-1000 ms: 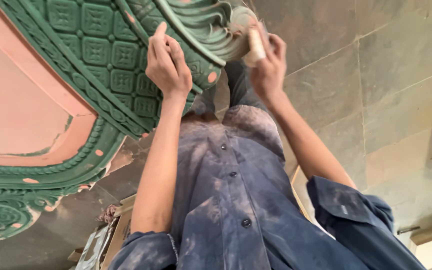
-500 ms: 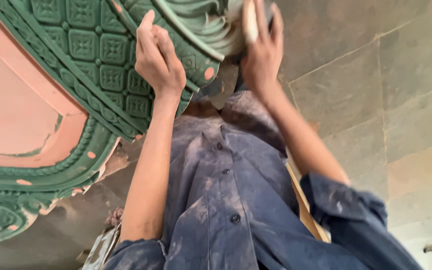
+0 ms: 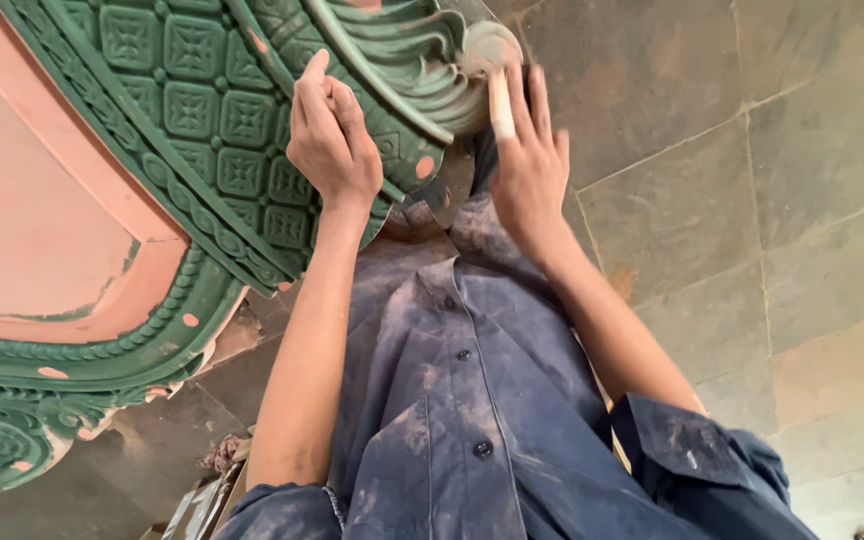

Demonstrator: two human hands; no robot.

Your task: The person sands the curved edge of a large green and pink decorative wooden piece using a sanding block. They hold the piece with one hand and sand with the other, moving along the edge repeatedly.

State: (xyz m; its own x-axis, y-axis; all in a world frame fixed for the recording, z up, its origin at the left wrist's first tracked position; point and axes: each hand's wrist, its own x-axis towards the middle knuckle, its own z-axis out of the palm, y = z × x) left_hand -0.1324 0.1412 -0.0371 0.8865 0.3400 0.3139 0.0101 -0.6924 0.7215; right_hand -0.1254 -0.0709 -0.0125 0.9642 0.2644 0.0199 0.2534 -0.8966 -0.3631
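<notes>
1. Left hand: fingers curled into a loose fist, knuckles resting against the lattice field of the carved green panel; index finger raised slightly at the top. Nothing visibly held in it (the palm side is hidden, so a small object cannot be ruled out).
2. Right hand: fingers extended and close together, pinching a pale brush handle between thumb side and index finger.
3. Brush handle: short, cream-coloured, long axis running nearly vertical in the head view, tilted slightly left at the top. Upper end points toward the scroll carving; lower end sits in the hand.
4. Brush head: rounded, greyish, touching the right edge of the scroll carving near the top of the frame (bristle detail is too blurred to resolve).
5. Panel: green raised ornament with square rosette tiles, beaded borders, and a flat salmon-pink inset to the left; small pink spots show through the green in places.
6. Person wears a dusty dark blue button shirt, sleeves rolled to the elbows.
7. Floor: grey stone tiles on the right side.
</notes>
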